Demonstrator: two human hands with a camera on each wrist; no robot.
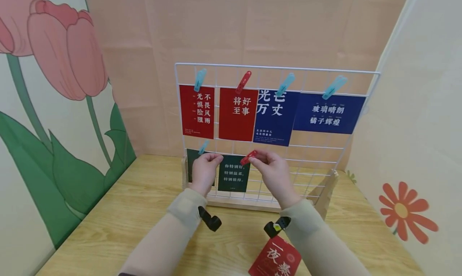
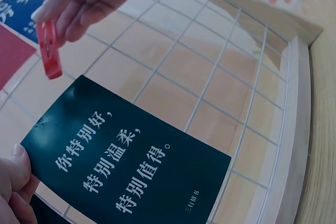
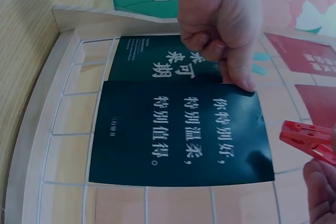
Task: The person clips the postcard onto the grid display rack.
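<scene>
My left hand pinches the upper left corner of a dark green card with white writing, holding it against the white wire grid rack. In my right hand is a red clothespin, pinched between thumb and fingers just off the card's upper right corner. The left wrist view shows a gap between clothespin and card. Another green card hangs beside it on the left, partly hidden by my left hand, under a light blue clothespin.
Along the rack's upper row hang two red cards and two blue cards, held by blue and red clothespins. The rack stands in a wooden base on the wood-grain table. A red card stack or box lies near my right forearm.
</scene>
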